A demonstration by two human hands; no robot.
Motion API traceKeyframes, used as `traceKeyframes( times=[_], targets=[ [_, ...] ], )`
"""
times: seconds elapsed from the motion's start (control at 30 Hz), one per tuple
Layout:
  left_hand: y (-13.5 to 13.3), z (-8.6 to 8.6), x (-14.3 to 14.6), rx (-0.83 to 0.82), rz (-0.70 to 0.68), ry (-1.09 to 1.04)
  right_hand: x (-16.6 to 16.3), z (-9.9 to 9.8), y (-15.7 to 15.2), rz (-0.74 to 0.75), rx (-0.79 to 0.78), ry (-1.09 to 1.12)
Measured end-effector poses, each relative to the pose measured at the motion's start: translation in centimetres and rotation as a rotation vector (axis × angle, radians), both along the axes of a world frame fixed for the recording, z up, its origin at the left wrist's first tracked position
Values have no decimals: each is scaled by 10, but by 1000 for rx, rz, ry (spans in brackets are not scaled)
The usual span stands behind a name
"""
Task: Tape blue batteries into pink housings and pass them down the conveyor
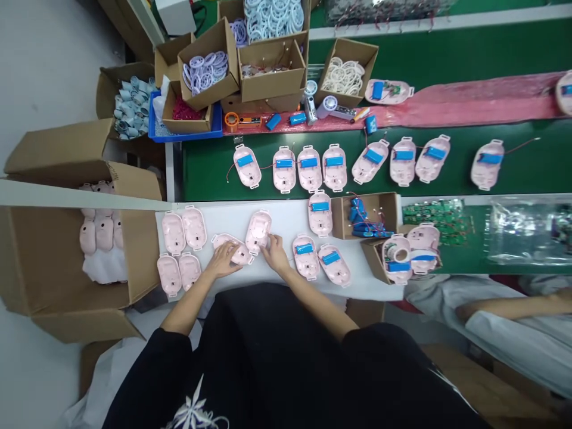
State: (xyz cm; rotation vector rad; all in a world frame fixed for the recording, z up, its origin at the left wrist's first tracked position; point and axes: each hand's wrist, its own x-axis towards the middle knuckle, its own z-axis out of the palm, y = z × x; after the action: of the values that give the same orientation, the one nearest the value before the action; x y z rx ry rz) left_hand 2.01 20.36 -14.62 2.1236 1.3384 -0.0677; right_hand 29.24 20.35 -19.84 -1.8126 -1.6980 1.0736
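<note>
My left hand (223,260) grips a pink plastic casing half (243,255) lying tilted on the white work surface, its fingers curled over the left end. Just right of it, my right hand (274,255) pinches the lower edge of a second pink casing half (258,229), which has no blue battery in it. The two casings touch or nearly touch near the lower end. To the right lie casings with a blue battery inside, such as one casing (306,257). Several casings without batteries, including one casing (173,233), sit in a cluster on the left.
A cardboard box of blue batteries (364,217) stands right of my hands. Behind, battery-fitted casings (285,170) line the green conveyor (214,190). A large open carton (58,256) with pink casings is at left. A co-worker's arm (513,307) shows at right.
</note>
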Motion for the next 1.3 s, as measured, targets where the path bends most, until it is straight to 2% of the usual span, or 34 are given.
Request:
traceKeyframes(
  times=[0.1, 0.27, 0.4, 0.5, 0.63, 0.77, 0.93, 1.0, 1.07, 1.13, 1.2, 1.3],
  targets=[
    [15, -4, 4, 6, -79, 60, -2, -1, 11, -2, -102, 23],
    [40, 10, 3, 9, -196, 139, 16, -4, 31, 16, -140, 17],
    [39, 14, 12, 18, -117, 249, 10, -7, 38, 39, -153, -50],
    [37, 15, 15, 36, -42, 283, -5, -7, 37, 7, -149, -14],
    [49, 18, 0, 54, 50, 290, -18, -4, 30, -69, -164, 51],
    [64, 20, -17, 69, 130, 249, -36, -2, 26, -45, -118, 86],
    [45, 35, -31, 125, 205, 119, -68, 4, 15, -35, -119, 144],
    [30, 45, -53, 204, 282, -11, -73, 6, 8, -97, -60, 61],
    [11, 58, -96, 276, 392, -98, -72, 11, 1, -150, -76, -22],
    [-8, 70, -157, 311, 526, -107, -74, 23, -11, -151, -158, -65],
    [-17, 76, -233, 331, 683, -110, -89, 47, -25, -123, -204, -80],
    [-7, 63, -346, 323, 891, -127, -153, 94, -35, -53, -152, -47]
  ],
)
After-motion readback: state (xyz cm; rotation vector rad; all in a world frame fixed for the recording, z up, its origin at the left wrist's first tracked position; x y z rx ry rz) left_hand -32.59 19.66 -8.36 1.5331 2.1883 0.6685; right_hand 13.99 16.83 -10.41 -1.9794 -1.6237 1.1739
